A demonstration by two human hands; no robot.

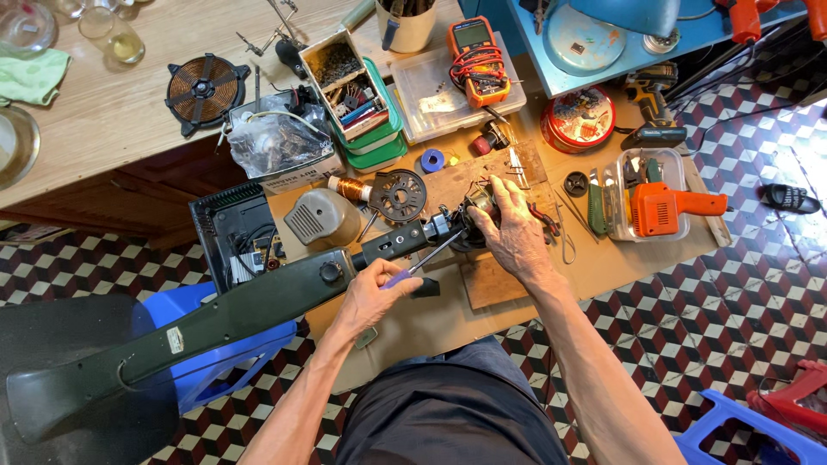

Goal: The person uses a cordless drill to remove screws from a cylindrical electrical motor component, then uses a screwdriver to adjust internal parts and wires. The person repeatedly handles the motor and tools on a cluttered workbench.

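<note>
My left hand grips a screwdriver with a purple handle. Its shaft points up and right toward a small electric motor. My right hand lies over the motor's right side and holds it down on a wooden board on the low cardboard-covered table. The motor sits at the end of a black neck. The neck joins a long dark green stand that slants down to the lower left across a blue stool.
A grey motor cover, a black slotted disc and a copper coil lie left of the motor. An orange power tool in a clear box, a red tin, an orange multimeter and green parts boxes surround it.
</note>
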